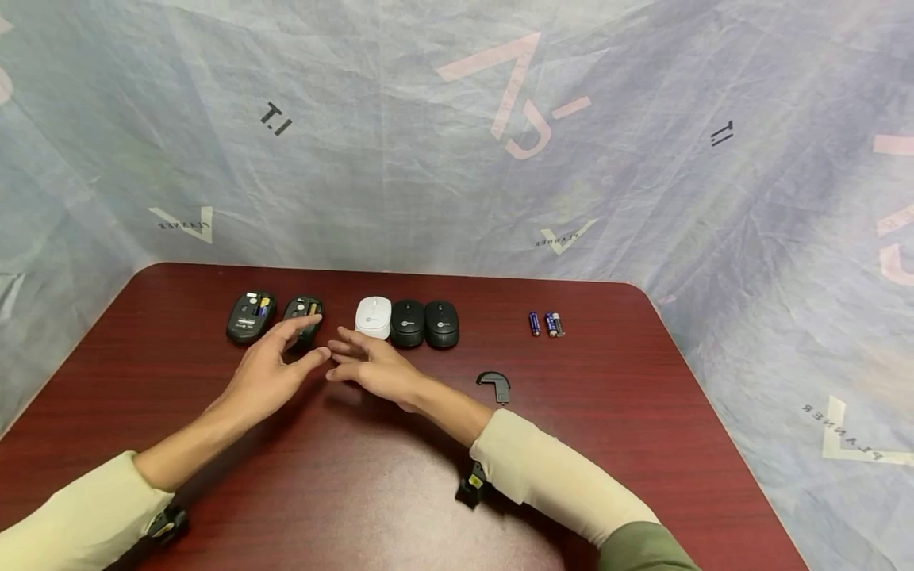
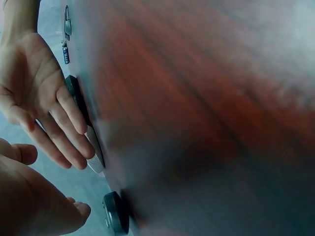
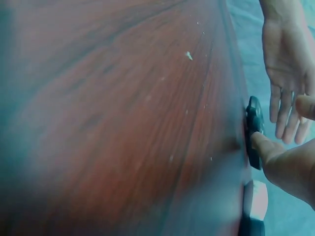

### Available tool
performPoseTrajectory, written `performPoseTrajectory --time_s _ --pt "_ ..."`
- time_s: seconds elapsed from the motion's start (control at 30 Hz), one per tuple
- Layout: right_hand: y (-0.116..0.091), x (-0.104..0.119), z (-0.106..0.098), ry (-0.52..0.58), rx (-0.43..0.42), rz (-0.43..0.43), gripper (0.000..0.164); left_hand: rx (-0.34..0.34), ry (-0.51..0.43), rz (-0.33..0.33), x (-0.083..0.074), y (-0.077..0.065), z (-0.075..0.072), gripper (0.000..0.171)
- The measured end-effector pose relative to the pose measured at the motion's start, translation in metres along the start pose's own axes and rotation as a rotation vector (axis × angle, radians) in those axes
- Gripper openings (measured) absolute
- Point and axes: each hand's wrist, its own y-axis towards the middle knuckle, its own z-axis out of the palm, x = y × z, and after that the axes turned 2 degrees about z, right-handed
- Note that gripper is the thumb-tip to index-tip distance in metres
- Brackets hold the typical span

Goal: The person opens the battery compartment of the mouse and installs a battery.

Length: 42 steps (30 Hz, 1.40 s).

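Loose fingers hold nothing. At one o'clock from the left hand's sits a flipped mouse; from the right hand's, a white mouse.

A curtain is hanging behind the table. Along the table's rear portion, from left to right, an outer mouse and an inner mouse are lying apart, three mice are sitting side by side, and a single battery is lying beside a battery pair. A cover is lying farther forward, between the three mice and the batteries. The left hand and right hand are hovering before the mice.
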Motion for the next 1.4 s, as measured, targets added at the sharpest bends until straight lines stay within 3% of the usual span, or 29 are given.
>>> performPoseTrajectory --time_s 0.33,0.57,0.73,0.83,1.07,1.4 --pt "-0.024 -0.010 -0.019 0.109 0.032 -0.052 0.070 0.071 0.022 0.029 -0.011 0.006 0.008 0.066" --pt "-0.045 -0.020 -0.039 0.001 0.023 -0.095 0.056 0.103 0.032 0.108 -0.021 0.015 0.023 0.063" --pt "-0.060 -0.021 -0.059 -0.067 0.014 -0.114 0.056 0.128 0.018 0.163 -0.023 0.021 0.036 0.062" --pt "-0.068 -0.020 -0.072 -0.152 0.008 -0.135 0.057 0.152 0.030 0.189 -0.025 0.025 0.043 0.065" --pt "-0.085 -0.022 -0.107 -0.467 -0.021 -0.203 0.056 0.224 0.092 0.295 -0.032 0.039 0.059 0.071" --pt "-0.089 -0.033 -0.150 -0.677 -0.150 -0.176 0.061 0.268 0.186 0.340 -0.047 0.059 0.077 0.073"
